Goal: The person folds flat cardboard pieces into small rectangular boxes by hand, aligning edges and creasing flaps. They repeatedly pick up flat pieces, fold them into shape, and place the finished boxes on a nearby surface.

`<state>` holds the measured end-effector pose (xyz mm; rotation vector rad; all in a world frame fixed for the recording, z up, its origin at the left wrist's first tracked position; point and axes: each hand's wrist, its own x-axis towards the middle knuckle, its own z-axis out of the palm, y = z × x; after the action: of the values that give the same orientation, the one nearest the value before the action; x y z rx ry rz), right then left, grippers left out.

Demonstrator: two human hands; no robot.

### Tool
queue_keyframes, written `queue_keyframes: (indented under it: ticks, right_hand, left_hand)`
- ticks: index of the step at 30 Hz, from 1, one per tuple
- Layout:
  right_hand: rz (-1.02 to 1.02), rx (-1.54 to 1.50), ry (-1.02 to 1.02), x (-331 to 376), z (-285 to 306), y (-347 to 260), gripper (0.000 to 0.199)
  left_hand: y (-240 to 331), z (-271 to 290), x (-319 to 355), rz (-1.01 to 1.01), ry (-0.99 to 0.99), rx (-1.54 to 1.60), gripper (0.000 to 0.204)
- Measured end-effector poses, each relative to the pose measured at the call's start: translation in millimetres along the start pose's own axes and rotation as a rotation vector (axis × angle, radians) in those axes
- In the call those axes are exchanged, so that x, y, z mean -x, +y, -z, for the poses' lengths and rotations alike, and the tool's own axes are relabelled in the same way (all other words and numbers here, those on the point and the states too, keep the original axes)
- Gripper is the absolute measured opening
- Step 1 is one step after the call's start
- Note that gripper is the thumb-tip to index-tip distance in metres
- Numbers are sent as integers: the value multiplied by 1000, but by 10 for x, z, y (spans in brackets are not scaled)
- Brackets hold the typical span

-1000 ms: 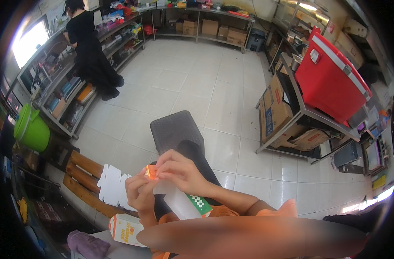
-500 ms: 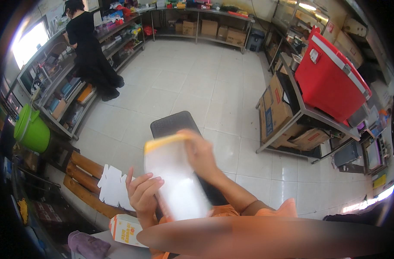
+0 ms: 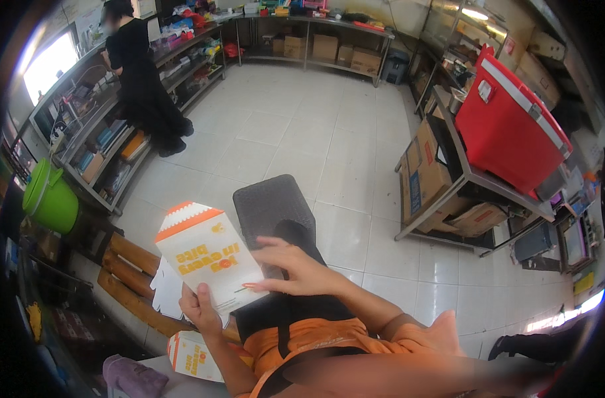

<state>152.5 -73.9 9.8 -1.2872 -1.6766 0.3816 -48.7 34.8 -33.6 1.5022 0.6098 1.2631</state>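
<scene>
1. Left hand (image 3: 199, 310) grips paper bag (image 3: 206, 255) by its lower edge, bag upright in front of chest.
2. Right hand (image 3: 296, 268): fingers spread flat on bag's right side, not clenched.
3. Grey mat (image 3: 269, 202) on floor behind.

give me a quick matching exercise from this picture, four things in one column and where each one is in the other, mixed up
Things:
1. white and orange paper bag
2. green bucket
3. red cooler box
4. dark floor mat

Places:
a. on the metal rack at the right
b. on the white tiled floor, just beyond the hands
c. held up between the left hand and the right hand
d. at the far left, near the shelves

Pairs: 1-c, 2-d, 3-a, 4-b
</scene>
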Motion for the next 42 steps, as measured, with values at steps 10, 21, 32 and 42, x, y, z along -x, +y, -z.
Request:
queue_keyframes:
  ticks: [10, 21, 32, 42]
  right_hand:
    - [-45, -274, 135, 22, -160, 75, 30]
    - [-222, -412, -453, -222, -913, 94, 76]
    - [-182, -736, -833, 286, -2313, 4, 76]
    - [-156, -608, -813, 405, -2809, 407, 72]
  left_hand:
    - [64, 25, 88, 50, -274, 19, 12]
    - [-59, 634, 606, 482, 417, 348, 20]
    - [307, 1922, 1714, 917, 187, -493, 37]
    - [-575, 2173, 1867, 989, 397, -758, 41]
